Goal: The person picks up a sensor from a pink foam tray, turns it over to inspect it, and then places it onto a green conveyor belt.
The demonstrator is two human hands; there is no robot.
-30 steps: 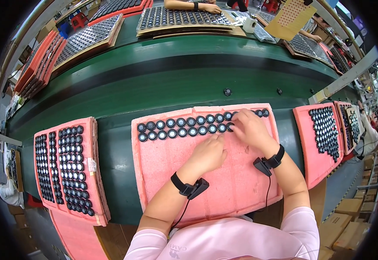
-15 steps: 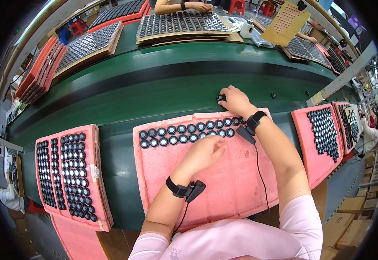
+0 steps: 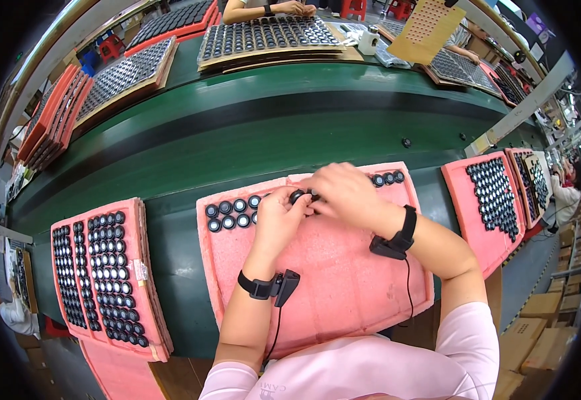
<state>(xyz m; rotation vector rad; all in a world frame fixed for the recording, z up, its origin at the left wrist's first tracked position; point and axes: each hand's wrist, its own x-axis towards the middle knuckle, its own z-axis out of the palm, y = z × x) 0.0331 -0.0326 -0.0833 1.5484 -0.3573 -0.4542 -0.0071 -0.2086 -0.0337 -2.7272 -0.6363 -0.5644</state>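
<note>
Showing two bare hands at the far edge of a pink foam tray (image 3: 330,273), the view places the left hand (image 3: 278,217) over the tray's far half, its thumb and fingers closed about a black round part (image 3: 296,196). This pinch probably steadies the part and leaves its face exposed. The right hand (image 3: 345,195) meets it from the tray's right side, fingers curled and blurred; whether they grip anything cannot be told.

Standing in two rows along the tray's far edge, further black parts (image 3: 226,208) appear left of the hands, with three more (image 3: 388,178) to their right; the hands hide the middle. Such close spacing presumably saves room, and the near half lies bare. Beyond the tray runs a green belt (image 3: 290,133), a loose part (image 3: 406,143) upon it, seemingly within reach of the right arm. Left of the tray, a loaded foam stack (image 3: 147,313) holds parts in columns; right of it stands another filled tray (image 3: 494,252). Both probably sit aside to free the working space.
</note>
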